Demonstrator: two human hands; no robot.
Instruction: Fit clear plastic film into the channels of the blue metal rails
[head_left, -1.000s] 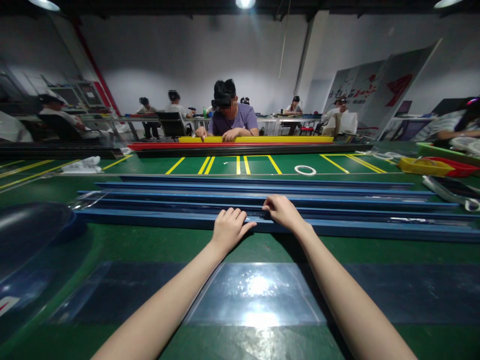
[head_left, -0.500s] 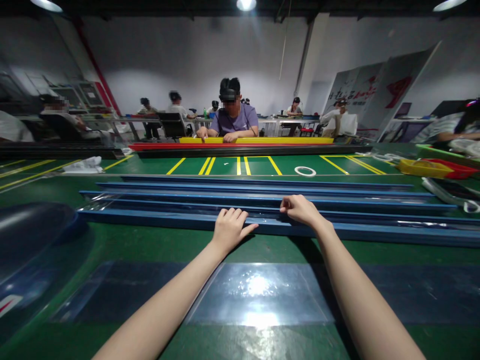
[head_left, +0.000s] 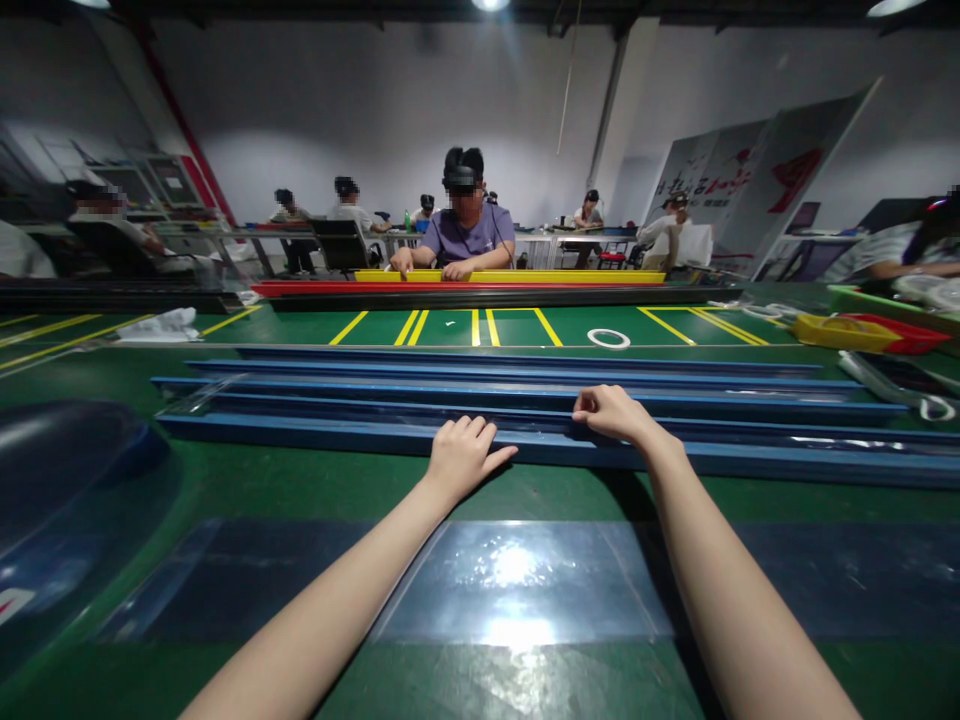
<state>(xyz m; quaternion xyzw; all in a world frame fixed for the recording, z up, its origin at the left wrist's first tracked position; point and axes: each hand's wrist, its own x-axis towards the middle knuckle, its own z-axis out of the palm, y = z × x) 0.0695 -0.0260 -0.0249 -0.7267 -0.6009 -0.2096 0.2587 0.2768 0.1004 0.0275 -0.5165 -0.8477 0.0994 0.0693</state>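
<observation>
The nearest long blue channel-shaped strip [head_left: 300, 436] lies across the table in front of me. My left hand [head_left: 463, 455] is hooked over its near wall, fingers bent down into the channel and thumb out to the right along the wall. To the right, my right hand [head_left: 615, 412] is over the same strip with fingers curled and pinched together. Whatever lies between those fingertips, if anything, is hidden or too small to make out. Shiny clear film shows inside the channel. More blue strips [head_left: 510, 366] lie parallel just behind.
A clear plastic sheet [head_left: 525, 580] lies flat on the green table near me. At left stands a dark rounded object [head_left: 67, 470]. Beyond are a white ring [head_left: 608, 339], red [head_left: 450, 289] and yellow strips, and a co-worker in purple [head_left: 472, 235]. Yellow and red trays [head_left: 847, 333] stand right.
My right hand has slid slightly to the right along the channel, still pinched. My left hand stays in place on the strip. The view has shifted a little.
</observation>
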